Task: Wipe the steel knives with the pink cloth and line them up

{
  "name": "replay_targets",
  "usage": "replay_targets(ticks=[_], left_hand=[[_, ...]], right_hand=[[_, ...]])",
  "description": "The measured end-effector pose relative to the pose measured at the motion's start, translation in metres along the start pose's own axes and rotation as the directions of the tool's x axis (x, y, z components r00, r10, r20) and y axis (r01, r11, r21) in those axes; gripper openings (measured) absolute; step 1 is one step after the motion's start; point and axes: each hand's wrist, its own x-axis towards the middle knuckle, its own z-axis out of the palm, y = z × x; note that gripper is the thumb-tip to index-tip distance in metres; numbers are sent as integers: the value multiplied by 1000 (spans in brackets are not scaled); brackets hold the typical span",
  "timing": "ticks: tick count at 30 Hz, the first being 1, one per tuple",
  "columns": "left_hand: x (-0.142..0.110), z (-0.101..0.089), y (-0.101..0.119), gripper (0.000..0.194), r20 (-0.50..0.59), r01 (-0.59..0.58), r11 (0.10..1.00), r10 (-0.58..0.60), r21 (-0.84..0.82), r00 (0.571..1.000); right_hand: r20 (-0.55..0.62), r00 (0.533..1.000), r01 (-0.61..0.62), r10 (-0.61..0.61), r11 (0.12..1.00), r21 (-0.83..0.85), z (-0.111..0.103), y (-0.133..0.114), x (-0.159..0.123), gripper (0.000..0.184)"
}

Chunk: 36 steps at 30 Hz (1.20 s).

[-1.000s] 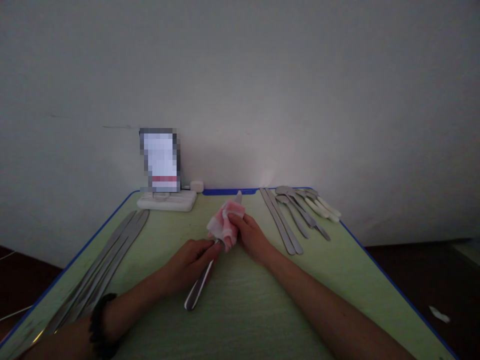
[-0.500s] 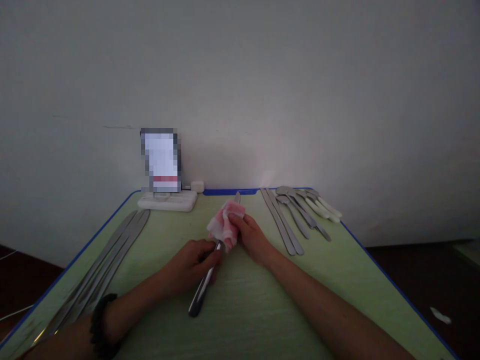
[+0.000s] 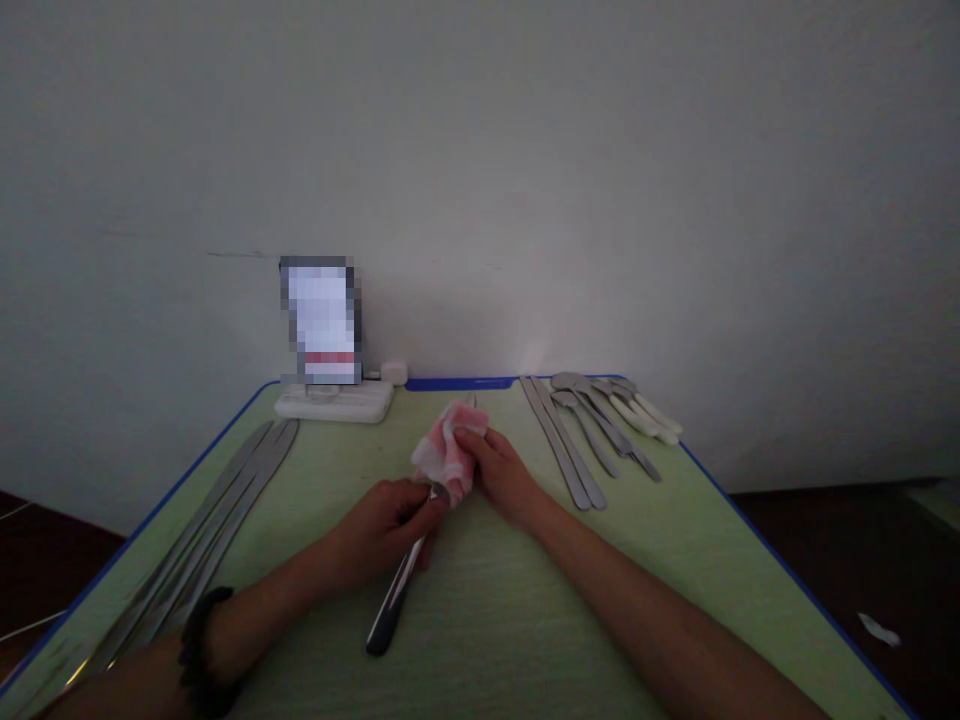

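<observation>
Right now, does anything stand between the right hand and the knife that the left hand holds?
Yes, the cloth. The right hand holds it over the middle of the knife; whether that hand also touches the knife underneath is hidden. Nothing visible separates the left hand from the knife.

Wall [image 3: 480,180]: one, plain, grey-white, thin dark scuff lines [image 3: 236,254] at left. Table [image 3: 555,610]: light green top, blue edging [image 3: 457,384], rounded far corners, far edge just beside the wall. Floor [image 3: 817,570]: dark brown, showing either side. Light: dim, one faint brighter patch [image 3: 534,355] low on the wall.
</observation>
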Motion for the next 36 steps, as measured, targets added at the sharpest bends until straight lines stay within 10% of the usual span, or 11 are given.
replay_targets(ticks=[20,30,36], left_hand=[[1,-1,-1,38,-13,20,996,-19,83,1000],[0,-4,1,38,13,8,984,-10,180,1000],[1,-4,3,40,10,22,991,-24,134,1000]], right_hand=[[-13,1000,-10,11,998,63,-1,4,2,27],[-202,977,6,67,939,343,7,-8,0,29],[-82,997,6,3,994,105,2,-3,-1,32]])
